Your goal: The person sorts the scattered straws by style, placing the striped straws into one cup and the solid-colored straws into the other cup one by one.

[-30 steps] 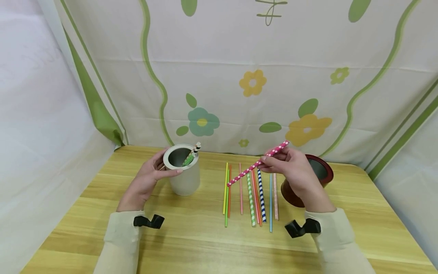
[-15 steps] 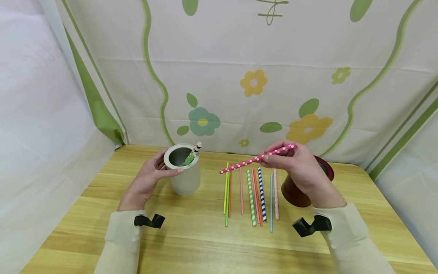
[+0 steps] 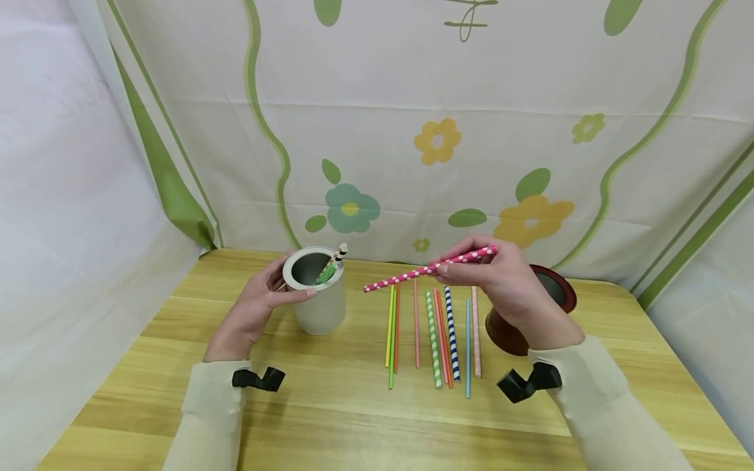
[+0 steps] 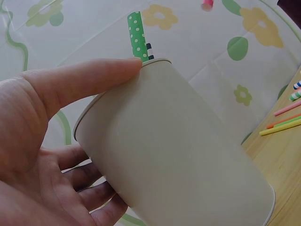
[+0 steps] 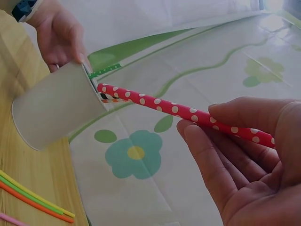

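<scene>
My left hand (image 3: 250,311) grips a white cylindrical canister (image 3: 321,313) standing on the table at left, its thumb at the rim and its fingers round the far side. Inside the canister lean a green dotted straw (image 4: 136,37) and a black-striped straw (image 3: 340,254). My right hand (image 3: 503,281) pinches a pink paper straw with white dots (image 3: 406,277) between thumb and fingers, above the table. The free end of this straw slants down leftward, a short way right of the canister. In the right wrist view this end overlaps the canister's mouth.
Several straws lie in a loose row mid-table, among them a yellow straw (image 3: 389,327), a green-striped straw (image 3: 432,340), a blue-striped straw (image 3: 451,333) and a light blue straw (image 3: 468,350). A dark reddish-brown cup (image 3: 505,335) stands behind my right wrist. A flowered curtain (image 3: 377,131) hangs behind.
The pink dotted straw has moved left toward the canister and tilted flatter in my right hand. My left hand and the canister have stayed in place.
</scene>
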